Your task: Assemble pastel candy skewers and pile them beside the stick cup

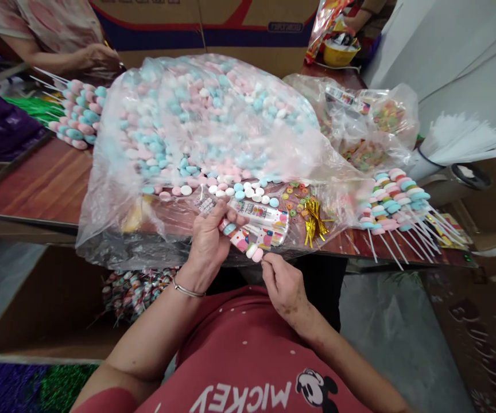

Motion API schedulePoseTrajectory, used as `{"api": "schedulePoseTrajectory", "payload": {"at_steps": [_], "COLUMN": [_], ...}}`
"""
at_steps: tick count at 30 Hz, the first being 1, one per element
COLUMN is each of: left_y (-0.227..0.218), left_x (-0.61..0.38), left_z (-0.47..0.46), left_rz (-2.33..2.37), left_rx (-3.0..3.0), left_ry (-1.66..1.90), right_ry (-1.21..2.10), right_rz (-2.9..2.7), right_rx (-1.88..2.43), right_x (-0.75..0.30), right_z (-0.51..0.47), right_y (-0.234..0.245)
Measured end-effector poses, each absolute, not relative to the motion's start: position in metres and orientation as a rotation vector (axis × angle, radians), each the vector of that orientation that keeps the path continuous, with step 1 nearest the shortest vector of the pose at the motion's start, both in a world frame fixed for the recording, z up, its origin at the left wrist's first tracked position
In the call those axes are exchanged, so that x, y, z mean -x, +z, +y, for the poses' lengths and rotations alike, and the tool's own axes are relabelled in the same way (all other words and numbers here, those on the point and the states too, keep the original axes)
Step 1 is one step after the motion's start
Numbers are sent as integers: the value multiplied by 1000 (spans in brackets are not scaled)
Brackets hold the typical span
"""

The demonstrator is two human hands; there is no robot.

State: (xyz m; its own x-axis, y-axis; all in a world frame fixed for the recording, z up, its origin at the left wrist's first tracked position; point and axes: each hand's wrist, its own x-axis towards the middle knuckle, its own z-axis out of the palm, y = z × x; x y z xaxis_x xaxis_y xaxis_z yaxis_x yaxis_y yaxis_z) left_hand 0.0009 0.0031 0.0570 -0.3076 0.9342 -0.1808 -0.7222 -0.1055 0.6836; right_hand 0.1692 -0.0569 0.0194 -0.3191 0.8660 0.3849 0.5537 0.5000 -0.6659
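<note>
My left hand point(211, 240) is closed round a candy skewer point(243, 241) of pink, blue and white discs, part of it inside a printed clear sleeve point(260, 221). My right hand point(283, 284) pinches the skewer's near end, just below the last pink disc. Both hands hover over the table's near edge, in front of a big clear bag point(205, 120) full of loose pink, blue and white candies.
Finished skewers point(392, 201) lie at right beside gold twist ties point(314, 222) and small ring candies. More skewers point(78, 115) lie at far left near another person's hand point(97, 57). White sticks stand in a cup point(454, 143). A box of wrapped skewers point(134, 292) sits below.
</note>
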Motion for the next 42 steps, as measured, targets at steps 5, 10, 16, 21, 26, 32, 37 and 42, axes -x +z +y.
{"api": "schedulePoseTrajectory", "payload": {"at_steps": [5,10,16,21,26,32,37,42], "left_y": [55,51,52,56,54,52,56,56], "left_x": [-4,-2,-3,-22,-34,-25,-18,-18], "left_z": [7,10,8,-2,-7,0,4,3], "left_rz": [797,791,764,751,724,811,843,845], "left_rx": [-272,-206,-243,-264,-296,-296,-208,-174], "left_ry": [1745,1814,1792,1680,1616,1668,1706,1718], "right_ry": [710,1293,1590,1687,1873,831,115,-3], "right_rz": [-1956,-1608,-1397,-1217,-1057,-1862,-2131,-2134], "right_rx": [1210,1273,1197,1166,1128,1183,1040,1024], "right_x": [-171,-167,-159,-149,-142,-154,-158,-154], "right_z": [-58,-59,-59,-51,-44,-45,-48,-47], "right_y": [21,23,32,30,31,25,20,19]}}
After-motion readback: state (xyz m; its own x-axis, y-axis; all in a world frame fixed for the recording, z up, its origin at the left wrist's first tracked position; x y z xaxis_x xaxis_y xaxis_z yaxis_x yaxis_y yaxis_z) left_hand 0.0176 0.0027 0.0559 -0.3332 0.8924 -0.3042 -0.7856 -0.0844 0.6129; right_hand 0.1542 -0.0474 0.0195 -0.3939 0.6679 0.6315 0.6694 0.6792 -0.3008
